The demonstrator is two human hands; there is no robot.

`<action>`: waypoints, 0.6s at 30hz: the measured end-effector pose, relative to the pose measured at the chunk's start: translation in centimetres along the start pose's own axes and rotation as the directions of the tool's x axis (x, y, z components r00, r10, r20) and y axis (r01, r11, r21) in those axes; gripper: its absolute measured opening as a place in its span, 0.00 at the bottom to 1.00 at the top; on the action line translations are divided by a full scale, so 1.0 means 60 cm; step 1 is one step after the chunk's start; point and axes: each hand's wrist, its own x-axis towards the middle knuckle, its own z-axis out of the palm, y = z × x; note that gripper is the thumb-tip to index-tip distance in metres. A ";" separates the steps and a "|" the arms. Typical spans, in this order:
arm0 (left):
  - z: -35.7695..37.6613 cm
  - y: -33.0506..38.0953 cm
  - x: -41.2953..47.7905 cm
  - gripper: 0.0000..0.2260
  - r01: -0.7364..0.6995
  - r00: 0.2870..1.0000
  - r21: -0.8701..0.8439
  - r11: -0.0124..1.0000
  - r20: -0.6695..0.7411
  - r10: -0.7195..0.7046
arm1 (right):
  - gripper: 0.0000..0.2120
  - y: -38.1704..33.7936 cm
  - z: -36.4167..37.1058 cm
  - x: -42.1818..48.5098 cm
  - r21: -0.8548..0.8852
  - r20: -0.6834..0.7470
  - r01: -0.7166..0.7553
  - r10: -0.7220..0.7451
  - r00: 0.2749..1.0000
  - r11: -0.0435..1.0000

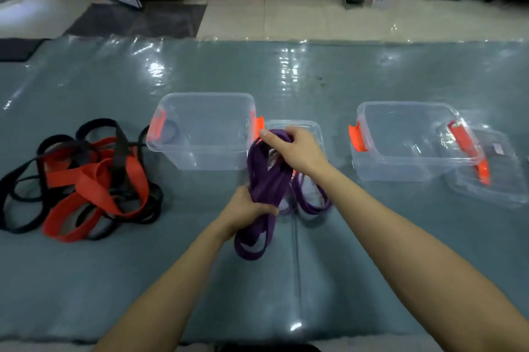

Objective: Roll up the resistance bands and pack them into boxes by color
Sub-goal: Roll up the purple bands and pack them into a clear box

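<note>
A bunch of purple resistance bands (264,179) is held between both hands over the middle of the table. My left hand (246,210) grips its lower part, with loops hanging below the fist. My right hand (294,149) grips the upper end, just right of the left clear box (200,157). More purple band loops (313,202) lie on the table behind the bunch. A tangled pile of red bands (97,185) and black bands (17,197) lies at the left. A second clear box (395,164) with orange latches stands at the right.
A clear lid (303,126) lies between the boxes, behind my right hand. Another clear lid (498,179) leans under the right box's far side. The table (372,251) has a shiny teal plastic cover. Tiled floor, a door and a red-capped jug lie beyond the table.
</note>
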 end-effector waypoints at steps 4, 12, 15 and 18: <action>0.017 0.056 0.051 0.32 -0.116 0.985 0.000 0.993 0.128 0.115 | 0.36 0.045 -0.054 0.085 -0.196 -0.082 -0.053 0.038 0.996 0.979; 0.048 -0.044 0.104 0.34 0.130 0.978 0.587 0.799 -0.209 -0.006 | 0.43 0.269 -0.022 0.039 -0.699 0.020 0.000 0.020 1.000 0.715; 0.061 -0.058 0.095 0.36 0.054 0.966 0.586 0.809 -0.237 0.107 | 0.44 0.294 0.018 0.026 -0.715 0.064 0.019 0.038 0.997 0.699; 0.068 -0.059 0.091 0.33 0.034 0.951 0.663 0.747 -0.251 0.179 | 0.44 0.281 0.034 0.031 -0.705 0.048 -0.005 0.055 0.997 0.709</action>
